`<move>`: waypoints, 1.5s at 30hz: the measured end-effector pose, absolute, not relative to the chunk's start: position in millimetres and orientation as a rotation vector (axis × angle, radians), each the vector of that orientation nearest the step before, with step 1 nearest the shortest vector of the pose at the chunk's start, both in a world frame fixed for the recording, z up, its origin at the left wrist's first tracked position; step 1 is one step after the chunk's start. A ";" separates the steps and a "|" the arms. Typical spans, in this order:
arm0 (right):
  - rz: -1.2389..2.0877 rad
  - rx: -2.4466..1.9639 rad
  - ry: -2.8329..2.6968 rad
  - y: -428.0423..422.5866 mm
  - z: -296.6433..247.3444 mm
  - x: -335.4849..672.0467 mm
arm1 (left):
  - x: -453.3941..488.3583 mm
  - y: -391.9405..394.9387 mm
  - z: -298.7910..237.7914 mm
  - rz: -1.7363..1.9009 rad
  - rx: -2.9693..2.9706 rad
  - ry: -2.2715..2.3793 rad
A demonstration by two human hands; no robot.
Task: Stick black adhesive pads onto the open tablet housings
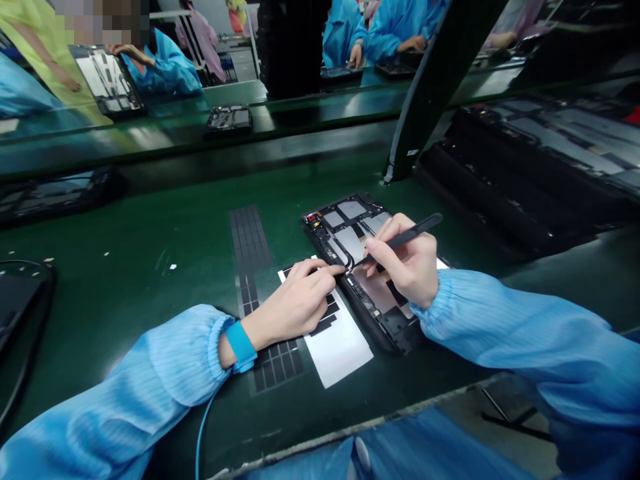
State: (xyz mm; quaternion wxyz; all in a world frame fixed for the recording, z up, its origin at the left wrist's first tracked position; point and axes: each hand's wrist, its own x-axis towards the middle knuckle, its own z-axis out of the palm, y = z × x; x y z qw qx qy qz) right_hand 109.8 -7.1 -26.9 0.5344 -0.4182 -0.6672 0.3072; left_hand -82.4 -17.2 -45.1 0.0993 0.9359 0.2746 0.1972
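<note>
Black tweezers (pixel 407 233) are pinched tight in my right hand (pixel 403 267), tips at the tablet frame (pixel 333 233); my left hand (pixel 293 307), loosely curled and empty, rests on the white sheet (pixel 340 350).

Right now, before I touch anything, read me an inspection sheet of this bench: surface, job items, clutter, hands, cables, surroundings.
Surface: green bench mat.
Job's things: open black tablet frame with metal plates; white sheet with black strips.
Clutter: small white scraps on the mat; gridded dark strip sheet.
Hands: right hand holds a black pen-like tool, tip at the frame; left hand lies over the white sheet, fingertips by the frame's edge.
Cables: blue cord from blue wrist band.
Surroundings: stacked dark frames; people in blue smocks beyond a glass panel.
</note>
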 end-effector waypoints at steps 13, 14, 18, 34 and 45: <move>1.326 -0.930 -1.916 -6.6 -4.3 77.9 | -146.2 7.9 5.8 0.021 2.328 0.987; 1.349 -0.881 -2.004 -10.0 -4.3 68.1 | -150.4 6.7 4.2 -0.077 2.306 0.974; 1.234 -0.765 -2.165 -22.6 -14.4 39.2 | -148.0 3.5 -5.9 -0.278 2.364 1.006; 1.119 -0.797 -2.172 -26.0 -25.2 35.7 | -141.5 8.5 -3.5 -0.424 2.274 1.085; 1.271 -0.807 -1.883 -23.2 -4.3 40.9 | -143.5 8.6 -4.4 -0.418 2.276 1.084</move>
